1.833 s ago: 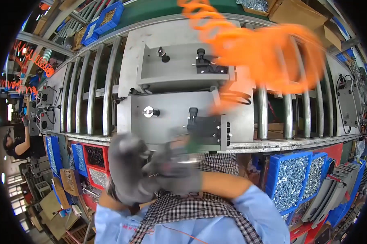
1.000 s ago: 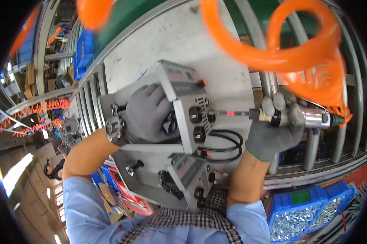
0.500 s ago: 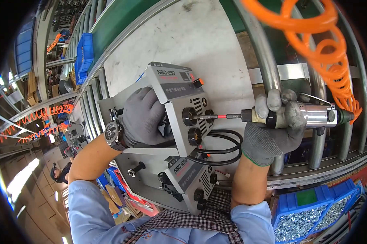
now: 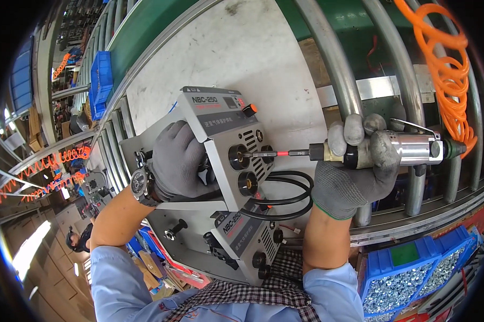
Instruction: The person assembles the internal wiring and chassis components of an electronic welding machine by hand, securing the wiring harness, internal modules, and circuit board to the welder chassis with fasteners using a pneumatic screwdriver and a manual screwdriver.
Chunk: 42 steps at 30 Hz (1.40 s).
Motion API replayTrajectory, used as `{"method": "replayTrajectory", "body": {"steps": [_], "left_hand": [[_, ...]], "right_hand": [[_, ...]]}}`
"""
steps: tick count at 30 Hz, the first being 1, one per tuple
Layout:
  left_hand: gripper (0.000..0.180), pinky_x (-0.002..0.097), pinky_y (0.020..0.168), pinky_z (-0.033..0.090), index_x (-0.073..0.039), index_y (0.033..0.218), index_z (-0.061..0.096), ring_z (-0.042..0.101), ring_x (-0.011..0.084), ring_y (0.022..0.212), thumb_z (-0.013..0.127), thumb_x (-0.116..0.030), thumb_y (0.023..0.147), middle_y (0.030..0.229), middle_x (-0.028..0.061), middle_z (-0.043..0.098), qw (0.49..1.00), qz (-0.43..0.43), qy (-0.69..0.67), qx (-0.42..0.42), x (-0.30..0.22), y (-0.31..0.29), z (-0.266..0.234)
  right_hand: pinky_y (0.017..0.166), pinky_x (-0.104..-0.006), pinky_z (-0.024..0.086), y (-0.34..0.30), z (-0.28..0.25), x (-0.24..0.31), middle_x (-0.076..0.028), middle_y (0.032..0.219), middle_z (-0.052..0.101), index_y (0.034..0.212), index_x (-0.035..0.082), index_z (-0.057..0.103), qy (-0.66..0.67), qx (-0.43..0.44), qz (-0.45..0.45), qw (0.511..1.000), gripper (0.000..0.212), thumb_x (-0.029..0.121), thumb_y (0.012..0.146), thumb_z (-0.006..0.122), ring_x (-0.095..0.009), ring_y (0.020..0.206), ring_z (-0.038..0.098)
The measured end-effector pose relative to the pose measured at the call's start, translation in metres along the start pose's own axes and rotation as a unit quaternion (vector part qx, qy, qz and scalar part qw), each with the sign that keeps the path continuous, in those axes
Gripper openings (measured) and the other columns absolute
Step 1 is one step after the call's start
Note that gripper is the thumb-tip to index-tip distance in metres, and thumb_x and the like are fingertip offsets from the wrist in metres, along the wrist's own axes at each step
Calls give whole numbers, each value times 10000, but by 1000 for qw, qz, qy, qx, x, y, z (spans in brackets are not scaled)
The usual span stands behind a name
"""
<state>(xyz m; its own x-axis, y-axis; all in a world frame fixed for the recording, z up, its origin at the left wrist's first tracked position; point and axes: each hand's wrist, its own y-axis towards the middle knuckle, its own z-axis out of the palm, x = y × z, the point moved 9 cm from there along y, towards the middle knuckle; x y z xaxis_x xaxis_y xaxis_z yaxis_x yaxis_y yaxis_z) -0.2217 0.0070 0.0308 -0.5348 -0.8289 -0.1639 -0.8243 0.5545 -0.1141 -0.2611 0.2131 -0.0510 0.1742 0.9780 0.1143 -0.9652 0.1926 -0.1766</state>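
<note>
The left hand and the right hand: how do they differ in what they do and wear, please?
The left hand reaches inside the gray machine, while the right hand grips a power screwdriver. The left hand is behind the front panel; the right hand is before it. The left hand has a watch at its wrist; the right hand shows none. Both wear gray gloves.

Close by, two gloved hands [image 4: 180,160] [image 4: 354,180], two grey machine cases [image 4: 212,124] [image 4: 243,232], one power screwdriver [image 4: 413,148] and one wristwatch [image 4: 140,183]

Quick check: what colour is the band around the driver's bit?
Red. The band on the bit shows best in the head view.
</note>
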Motion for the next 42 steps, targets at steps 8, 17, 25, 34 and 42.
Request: {"method": "replayTrajectory", "body": {"steps": [8,17,25,34,42], "left_hand": [[682,405,644,462,-21,1049,593,582,315,761,803,-393,518,951,143,580,1000,17,-6,-15,0,1,-1],[701,400,650,467,-26,1065,590,587,311,779,808,-403,515,956,140,580,1000,6,10,-9,4,-1,1],[699,401,670,470,-37,1064,594,588,310,799,812,-405,512,974,138,583,1000,13,5,-27,-2,-3,1],[700,412,693,484,-31,1071,603,596,328,816,811,-419,527,979,146,590,1000,-4,-5,-20,2,-3,-3],[623,438,707,483,-79,1006,596,593,324,881,785,-460,551,999,127,588,997,-41,-66,-20,4,3,2]], "right_hand": [[578,-344,450,3,-4,-1,-154,783,546,986,-55,545,6,5,15,1000,221,108,844,500,-226,714,526],[570,-362,460,3,-6,0,-167,830,584,1027,-67,556,31,-24,5,999,244,96,852,506,-227,750,547],[594,-365,463,3,-5,5,-151,838,589,1021,-56,560,7,-4,22,1000,249,122,861,494,-222,736,544],[590,-338,440,0,1,-12,-177,785,547,1026,-51,544,28,-7,52,998,273,164,867,493,-232,689,511],[554,-291,390,4,-21,9,-125,843,538,996,-36,551,-35,-87,7,996,246,157,853,503,-180,683,428]]}}
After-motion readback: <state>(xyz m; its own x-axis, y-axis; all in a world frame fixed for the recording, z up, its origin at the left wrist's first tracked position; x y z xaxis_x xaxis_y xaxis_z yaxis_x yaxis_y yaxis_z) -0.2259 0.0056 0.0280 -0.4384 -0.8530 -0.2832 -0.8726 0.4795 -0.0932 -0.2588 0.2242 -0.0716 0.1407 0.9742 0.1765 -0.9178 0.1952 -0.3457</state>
